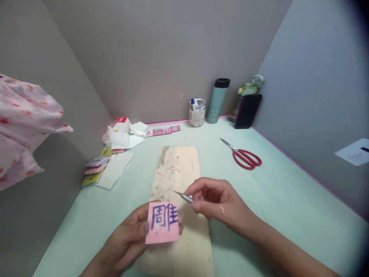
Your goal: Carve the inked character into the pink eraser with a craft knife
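Note:
My left hand [134, 232] grips a small pink square slip [174, 234] by its left side, with fingers behind it. A large dark-blue character is drawn on the slip's face. My right hand [215, 200] pinches a slim metal craft knife [186, 198] between thumb and fingers; its thin pointed blade is directed left, above and apart from the slip. Both hands are over a wooden board [188, 165], whose far half is scratched and stained, with a few tiny pink scraps on it. A pink shaving sticks to my right hand near the thumb.
Red-handled scissors [246, 158] lie at the right. Along the back stand a jar of pens [197, 115], a teal tumbler [218, 102], a green bottle [248, 89] and a phone [248, 111]. Character slips [162, 131], tissues [119, 136] and paper packs [96, 165] lie left. Partition walls enclose the table.

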Available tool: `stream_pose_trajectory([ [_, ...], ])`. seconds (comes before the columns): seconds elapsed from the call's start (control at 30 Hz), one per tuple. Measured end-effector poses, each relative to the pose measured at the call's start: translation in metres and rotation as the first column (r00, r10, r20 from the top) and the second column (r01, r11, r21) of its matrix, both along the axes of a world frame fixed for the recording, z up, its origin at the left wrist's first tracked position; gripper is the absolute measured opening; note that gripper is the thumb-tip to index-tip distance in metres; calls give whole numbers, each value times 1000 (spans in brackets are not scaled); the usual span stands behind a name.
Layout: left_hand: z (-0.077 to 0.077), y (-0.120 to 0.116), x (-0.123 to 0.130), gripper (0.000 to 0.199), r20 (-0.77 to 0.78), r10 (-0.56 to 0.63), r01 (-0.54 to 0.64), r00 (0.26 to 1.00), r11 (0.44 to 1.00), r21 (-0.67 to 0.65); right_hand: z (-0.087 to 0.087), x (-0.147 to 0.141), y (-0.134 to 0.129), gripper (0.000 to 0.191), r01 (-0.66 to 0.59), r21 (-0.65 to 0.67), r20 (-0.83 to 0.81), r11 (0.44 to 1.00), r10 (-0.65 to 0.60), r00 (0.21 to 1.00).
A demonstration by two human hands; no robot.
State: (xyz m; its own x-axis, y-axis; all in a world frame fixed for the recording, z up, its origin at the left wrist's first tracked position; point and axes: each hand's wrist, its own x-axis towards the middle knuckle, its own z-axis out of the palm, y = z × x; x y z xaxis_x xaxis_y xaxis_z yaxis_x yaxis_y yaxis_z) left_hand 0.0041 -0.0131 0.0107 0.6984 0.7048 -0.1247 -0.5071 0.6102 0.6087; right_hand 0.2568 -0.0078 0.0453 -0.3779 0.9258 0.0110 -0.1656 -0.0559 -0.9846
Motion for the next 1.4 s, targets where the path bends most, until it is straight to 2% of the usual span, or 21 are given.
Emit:
stream_pose_trajectory([
  [0.1,0,2,1,45,-87,75,-75,993,997,10,1,-2,-2,27,21,14,32,1000,-21,999],
  [0.27,3,3,1,46,-199,162,-158,966,987,36,8,-7,-14,22,-64,240,263,969,-2,965],
  [0.4,5,3,2,43,-218,171,-163,961,985,55,9,-9,-18,29,-107,391,355,914,-42,934],
  [0.53,7,3,4,42,-227,164,-152,960,986,68,9,-9,-17,32,-100,460,378,882,-93,921],
  [0.77,7,5,5,38,-228,139,-123,964,989,84,9,-10,-18,26,-123,452,433,884,-97,896],
  [1.0,3,3,4,39,-297,164,-138,941,985,108,11,-10,-18,24,-165,502,494,849,-125,861],
  [1.2,-1,2,1,41,-308,135,-92,942,985,149,14,-6,-17,24,-236,497,553,835,-95,827],
  [1.4,-3,1,-1,39,-302,142,-108,943,986,127,12,-7,-17,24,-261,478,556,839,-59,829],
])
